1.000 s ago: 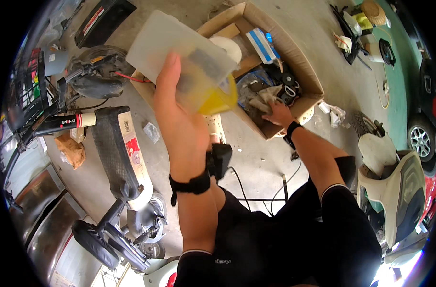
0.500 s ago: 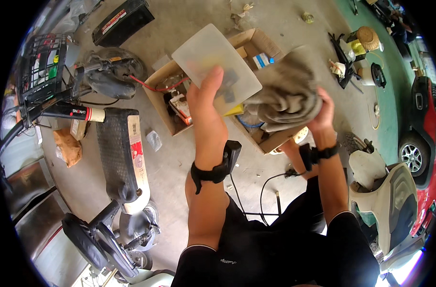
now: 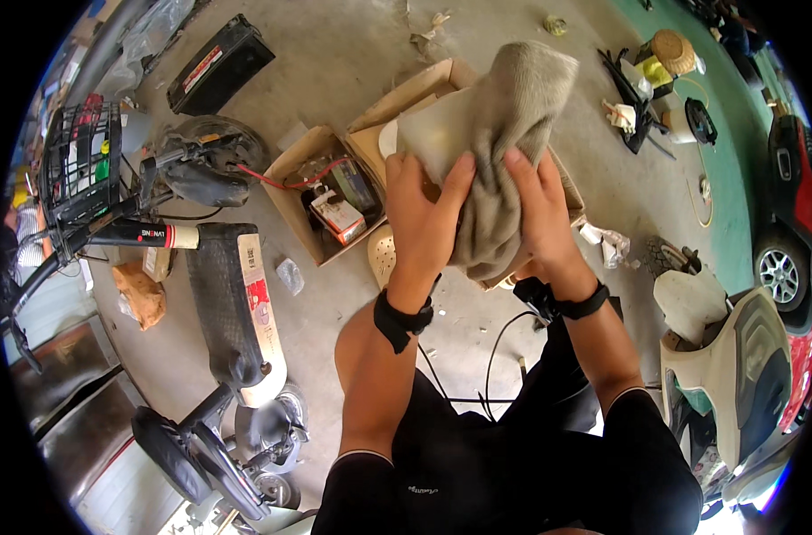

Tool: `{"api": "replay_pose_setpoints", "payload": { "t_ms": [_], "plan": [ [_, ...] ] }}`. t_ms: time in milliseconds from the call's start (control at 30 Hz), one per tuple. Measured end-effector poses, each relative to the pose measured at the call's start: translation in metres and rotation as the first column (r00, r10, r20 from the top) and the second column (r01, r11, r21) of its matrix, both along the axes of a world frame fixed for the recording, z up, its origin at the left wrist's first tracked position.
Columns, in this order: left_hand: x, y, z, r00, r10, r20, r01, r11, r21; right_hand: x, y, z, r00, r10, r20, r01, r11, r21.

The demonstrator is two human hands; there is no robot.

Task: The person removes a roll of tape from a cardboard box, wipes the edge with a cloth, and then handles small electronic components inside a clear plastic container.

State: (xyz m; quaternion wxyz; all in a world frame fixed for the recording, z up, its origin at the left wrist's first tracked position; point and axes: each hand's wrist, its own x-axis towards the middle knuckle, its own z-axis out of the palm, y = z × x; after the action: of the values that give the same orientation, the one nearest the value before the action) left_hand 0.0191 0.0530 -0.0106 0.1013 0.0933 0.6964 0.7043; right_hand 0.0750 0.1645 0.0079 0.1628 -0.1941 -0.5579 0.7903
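Grey concrete floor (image 3: 334, 53) is bordered at the right by a green-painted strip (image 3: 740, 201), and the room is crowded: a black scooter with a long ribbed deck (image 3: 223, 303) is parked at the left, a red car (image 3: 807, 370) at the far right. A small open cardboard box (image 3: 285, 214), in which an orange-and-white carton (image 3: 339, 217) is kept, is set just beside a larger open cardboard box (image 3: 392, 111). Printing is carried by a red-and-white label on a black oblong case (image 3: 220, 67), by a red sticker on the deck's pale edge and by a black tube with a red band (image 3: 129, 234). Above the larger box, a translucent plastic container (image 3: 424, 134) is gripped by the left hand's (image 3: 419, 218) fingers, thumb uppermost. A grey-brown knitted cloth (image 3: 522, 98), overlapping the container's right side, is pinched by the right hand's (image 3: 548, 214) fingers. Whether the cloth is touched by the left thumb cannot be told.
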Motion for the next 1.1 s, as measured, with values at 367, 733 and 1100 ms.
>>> {"api": "replay_pose_setpoints", "payload": {
  "t_ms": [367,733,1100],
  "plan": [
    [-0.057,0.011,-0.122,0.774,-0.175,0.608,-0.028,0.95,0.31,0.03,0.122,-0.026,0.948,-0.319,0.005,0.254,0.746,-0.615],
    [-0.048,0.039,-0.204,0.664,-0.108,0.74,-0.023,0.986,0.164,0.058,0.17,-0.013,0.874,-0.478,0.082,0.411,0.64,-0.65],
    [-0.042,0.107,-0.191,0.674,-0.232,0.701,0.052,0.962,0.269,0.066,0.192,-0.012,0.828,-0.547,0.121,0.445,0.511,-0.735]
  ]
}}
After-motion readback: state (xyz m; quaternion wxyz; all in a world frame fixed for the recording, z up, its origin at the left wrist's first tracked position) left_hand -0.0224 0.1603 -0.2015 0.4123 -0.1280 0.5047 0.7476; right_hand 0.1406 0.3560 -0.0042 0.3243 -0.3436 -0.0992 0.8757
